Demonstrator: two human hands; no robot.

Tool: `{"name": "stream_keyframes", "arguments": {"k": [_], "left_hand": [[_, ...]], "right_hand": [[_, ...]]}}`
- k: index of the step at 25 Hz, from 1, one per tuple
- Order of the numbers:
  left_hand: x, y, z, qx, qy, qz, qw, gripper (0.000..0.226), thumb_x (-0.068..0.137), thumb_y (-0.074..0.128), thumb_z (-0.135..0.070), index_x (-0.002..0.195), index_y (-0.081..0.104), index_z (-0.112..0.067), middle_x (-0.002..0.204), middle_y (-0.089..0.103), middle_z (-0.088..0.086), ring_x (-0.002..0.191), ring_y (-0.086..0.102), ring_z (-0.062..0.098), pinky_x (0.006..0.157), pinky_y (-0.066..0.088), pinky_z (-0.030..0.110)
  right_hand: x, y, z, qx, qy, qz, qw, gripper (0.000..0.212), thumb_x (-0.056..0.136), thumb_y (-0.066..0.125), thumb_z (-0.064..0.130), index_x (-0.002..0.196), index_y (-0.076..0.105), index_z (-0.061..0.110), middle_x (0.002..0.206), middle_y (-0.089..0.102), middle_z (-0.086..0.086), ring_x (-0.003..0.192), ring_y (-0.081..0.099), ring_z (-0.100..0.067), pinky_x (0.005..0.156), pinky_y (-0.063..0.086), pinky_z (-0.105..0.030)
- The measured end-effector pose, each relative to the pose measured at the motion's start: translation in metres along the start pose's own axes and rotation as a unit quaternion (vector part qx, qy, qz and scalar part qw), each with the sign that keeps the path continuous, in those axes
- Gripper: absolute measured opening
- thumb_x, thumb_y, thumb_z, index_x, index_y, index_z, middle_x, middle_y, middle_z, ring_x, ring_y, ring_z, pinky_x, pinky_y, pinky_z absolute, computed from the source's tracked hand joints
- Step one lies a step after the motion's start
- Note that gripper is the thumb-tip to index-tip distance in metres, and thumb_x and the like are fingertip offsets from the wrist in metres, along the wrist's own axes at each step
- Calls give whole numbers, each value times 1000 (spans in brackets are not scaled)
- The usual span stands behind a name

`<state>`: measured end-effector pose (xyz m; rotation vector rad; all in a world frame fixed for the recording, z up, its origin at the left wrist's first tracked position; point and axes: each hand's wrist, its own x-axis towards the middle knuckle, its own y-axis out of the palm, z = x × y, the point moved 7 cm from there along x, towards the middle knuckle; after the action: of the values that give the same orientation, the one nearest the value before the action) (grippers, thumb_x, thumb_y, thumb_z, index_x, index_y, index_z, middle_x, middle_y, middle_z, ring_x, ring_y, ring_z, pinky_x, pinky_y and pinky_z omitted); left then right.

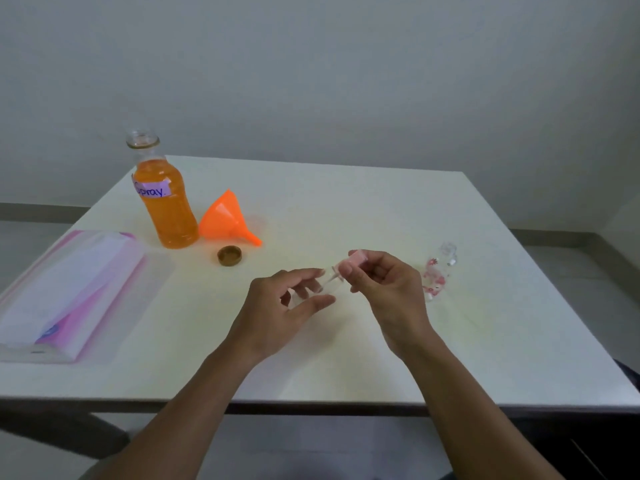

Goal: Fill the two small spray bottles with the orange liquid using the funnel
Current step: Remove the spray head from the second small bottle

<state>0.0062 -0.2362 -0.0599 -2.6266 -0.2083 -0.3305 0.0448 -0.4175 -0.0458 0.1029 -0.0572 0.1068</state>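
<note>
As I read this head view from my remote station, the white table (381,209) fills most of the field, set against a plain grey wall. At its left edge lies a flat plastic-wrapped pack (69,292), white and pink, with its long side running away from me. Far left, behind the pack, stands the large bottle (166,202), upright and uncapped, holding the orange liquid up to its shoulder and carrying a paper label with handwriting. Both forearms enter from the bottom of the frame and meet over the middle of the table. My left hand (277,313) grasps the small spray bottle (329,282), a clear one, between curled fingers and thumb, tilted above the tabletop. My right hand (384,289) pinches the pink spray head (356,259) at that bottle's upper end with thumb and fingertips; I cannot tell whether the head sits on the neck or has come free. The orange funnel (225,220) lies on its side just beside the large bottle, spout pointing toward me and to the right. The second spray bottle (438,271), clear with pink flower prints, lies on its side on the table, near the right hand but apart from it. A brown cap (229,255) rests open side up just in front of the funnel.
</note>
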Motion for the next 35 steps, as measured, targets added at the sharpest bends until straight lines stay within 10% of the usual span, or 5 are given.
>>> {"name": "stream_keyframes", "arguments": {"k": [10,19,23,29,35], "left_hand": [[1,11,2,-85,-52,88,991,41,84,64,-47,120,70,-28,95,76,-11,84,67,13,84,55,33],[-1,7,9,-59,-67,84,992,27,86,69,-42,114,71,-39,89,73,-13,62,47,4,61,45,14],[-1,8,6,-48,-61,85,993,32,87,69,-41,118,70,-35,100,75,-13,70,58,3,67,48,13],[-2,14,15,-69,-97,119,986,29,89,69,-37,118,71,-29,97,76,-11,79,64,15,76,54,28],[-3,15,4,-121,-98,148,977,28,93,63,-33,117,70,-22,96,76,-6,76,65,8,67,48,14]], "right_hand": [[1,7,15,-28,13,124,992,69,93,68,20,153,36,28,125,73,2,121,66,-13,100,48,-28],[2,5,7,-46,36,143,988,86,91,72,11,158,23,32,124,73,1,121,66,-15,100,48,-30],[3,6,-1,-96,44,78,991,91,73,85,44,150,38,35,115,74,-2,109,70,-14,100,53,-38],[4,4,0,-36,43,94,994,67,90,71,1,147,44,24,110,75,-13,110,71,-22,87,56,-24],[3,9,-1,10,74,130,989,96,81,79,10,156,25,37,132,69,3,125,63,-15,107,43,-36]]}}
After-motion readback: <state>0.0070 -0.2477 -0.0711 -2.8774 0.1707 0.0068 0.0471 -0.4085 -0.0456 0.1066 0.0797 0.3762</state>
